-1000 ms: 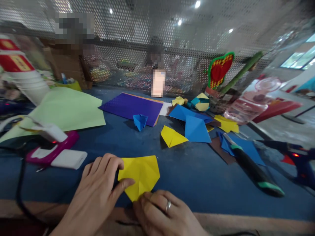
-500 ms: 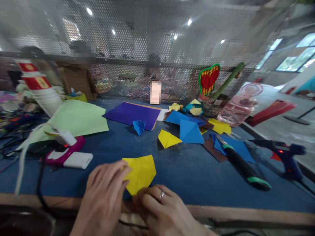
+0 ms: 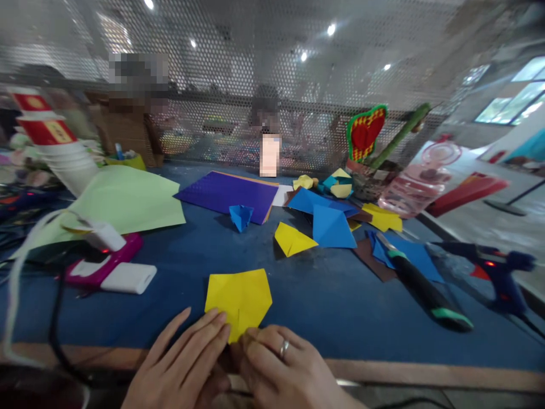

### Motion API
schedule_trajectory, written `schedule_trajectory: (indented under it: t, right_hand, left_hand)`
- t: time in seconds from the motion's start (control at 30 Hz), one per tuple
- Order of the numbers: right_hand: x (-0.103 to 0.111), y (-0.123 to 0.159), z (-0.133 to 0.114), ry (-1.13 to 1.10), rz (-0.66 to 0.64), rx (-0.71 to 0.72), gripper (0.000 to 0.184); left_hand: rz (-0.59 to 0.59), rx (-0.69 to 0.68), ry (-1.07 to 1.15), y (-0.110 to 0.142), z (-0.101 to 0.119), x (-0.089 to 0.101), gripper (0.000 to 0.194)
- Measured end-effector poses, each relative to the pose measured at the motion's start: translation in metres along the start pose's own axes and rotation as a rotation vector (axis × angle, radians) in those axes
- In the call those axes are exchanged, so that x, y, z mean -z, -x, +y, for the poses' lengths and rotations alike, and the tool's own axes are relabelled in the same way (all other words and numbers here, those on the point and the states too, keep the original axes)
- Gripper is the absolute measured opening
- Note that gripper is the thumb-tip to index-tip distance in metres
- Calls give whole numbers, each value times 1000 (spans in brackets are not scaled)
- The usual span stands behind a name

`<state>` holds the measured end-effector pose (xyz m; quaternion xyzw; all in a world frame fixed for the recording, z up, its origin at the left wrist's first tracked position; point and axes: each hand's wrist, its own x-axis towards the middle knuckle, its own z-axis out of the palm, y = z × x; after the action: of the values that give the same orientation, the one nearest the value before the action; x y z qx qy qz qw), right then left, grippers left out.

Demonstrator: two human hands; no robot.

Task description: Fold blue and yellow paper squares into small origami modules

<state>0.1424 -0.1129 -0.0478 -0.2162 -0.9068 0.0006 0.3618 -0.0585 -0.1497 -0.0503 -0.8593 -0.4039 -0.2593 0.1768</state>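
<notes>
A folded yellow paper (image 3: 239, 295) with a short crease or slit near its lower middle lies close to the table's front edge. Along its lower left side rest the outstretched fingers of my left hand (image 3: 187, 355), pressing on the paper; the thumb is mostly hidden below. At the bottom corner, my right hand (image 3: 283, 360), with a ring on one finger, has its fingers curled and pinches the paper. The right fingertips are partly hidden. Beyond the hands lie a second folded yellow piece (image 3: 293, 240) and a small folded blue piece (image 3: 241, 217).
A utility knife (image 3: 430, 289) and a glue gun (image 3: 502, 272) lie at the right. At the left are a magenta-and-white power strip (image 3: 106, 267) with cables, pale green paper (image 3: 140, 199) and stacked cups (image 3: 59, 142). Purple sheets (image 3: 230, 193) and blue paper (image 3: 333, 227) lie farther back.
My left hand has slid down from the paper's left side to its lower left edge, its fingers more spread, uncovering the left corner. My right hand stays pinched at the bottom corner.
</notes>
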Motion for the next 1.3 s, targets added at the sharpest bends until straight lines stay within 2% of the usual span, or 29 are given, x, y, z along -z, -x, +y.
schedule_trajectory:
  t: [0.27,0.43,0.53,0.67,0.73,0.77,0.83,0.93,1.03,1.1,1.13,1.2,1.23,1.27,1.3]
  right_hand:
    - [8,-3,0,11,19,42,20]
    - [22,-5,3,-109,-177,37,21]
    - [36,-15,5,-159,-234,-86,22]
    - [51,-38,21,19,-219,-356,53]
    - [52,-51,36,13,-307,-528,69]
    - [50,-56,44,-64,-391,-564,73]
    - [44,-65,57,-254,-472,-600,75]
    - [34,-73,69,-477,-514,-670,77]
    - [28,-78,74,-666,-459,-769,72]
    - [27,-80,76,-778,-365,-778,68]
    - [26,-81,77,-822,-307,-761,65]
    - [27,-83,79,-913,-163,-731,54]
    - [27,-83,79,-970,-85,-729,49]
    - [28,-83,78,-1029,-8,-741,44]
    - [28,-83,78,-1084,47,-758,41]
  left_hand:
    - [103,112,40,6,-2,-6,24]
    - [192,247,94,5,7,-8,23]
    - [213,286,91,0,12,-8,20]
    - [177,292,25,-8,16,-7,17]
    - [150,341,6,-11,18,-9,14]
    - [140,377,6,-12,19,-10,15]
    - [148,459,13,-14,21,-14,20]
    - [189,583,36,-18,20,-17,46]
    - [220,766,128,-28,10,-17,75]
    - [190,908,313,-38,-2,-13,79]
    - [160,959,452,-45,-8,-11,74]
    - [-5,939,882,-61,-21,-5,49]
    - [-46,953,1047,-70,-26,-3,41]
    - [-54,980,1143,-79,-31,-2,38]
    - [-15,1003,1182,-88,-34,-3,35]
